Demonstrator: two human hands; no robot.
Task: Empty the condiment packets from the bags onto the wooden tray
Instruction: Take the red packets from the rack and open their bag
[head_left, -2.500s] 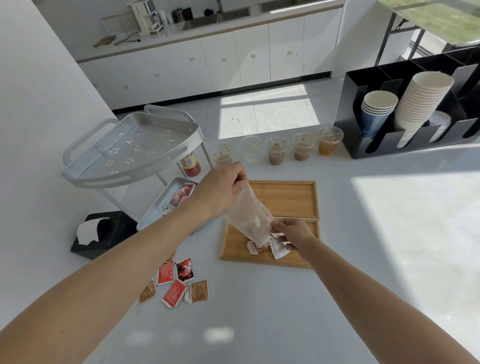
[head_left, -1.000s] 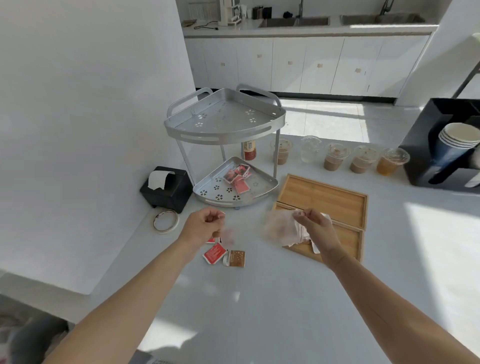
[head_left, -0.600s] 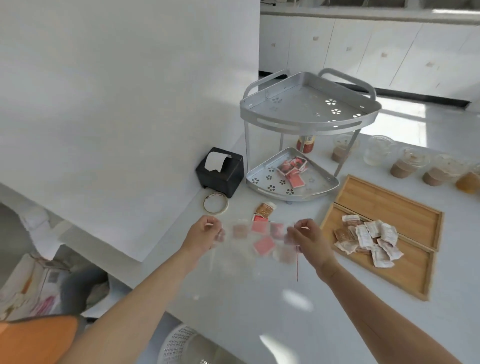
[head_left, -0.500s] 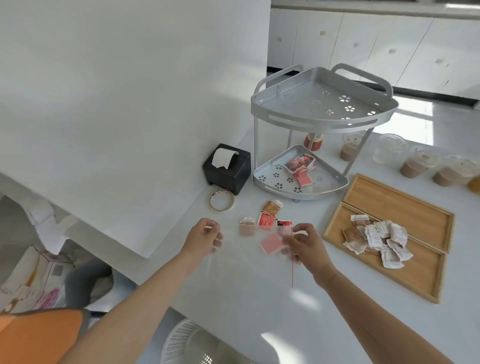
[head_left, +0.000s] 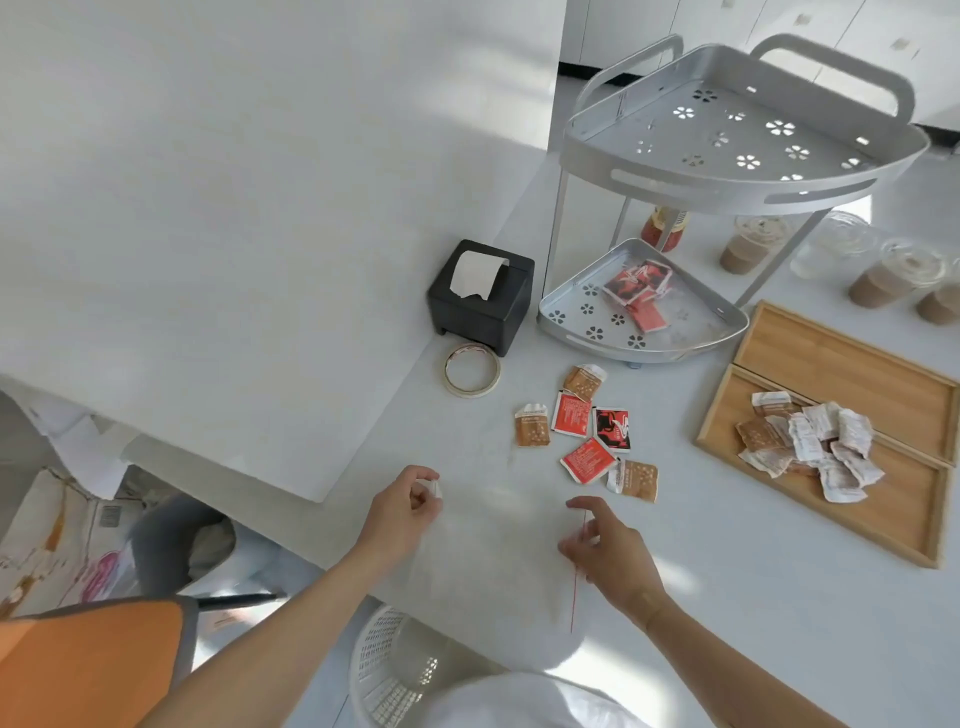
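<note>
Several packets (head_left: 810, 447) in wooden tray (head_left: 883, 525)

Head-worn camera looks down, seemingly close, over the counter (head_left: 727, 597).

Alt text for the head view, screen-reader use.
Two hands hold a clear bag stretched between them over the near edge of the counter: the left hand pinches one corner, the right hand its red-striped edge. Beyond lie loose packets on the counter and a pile of packets on the wooden tray.
</note>
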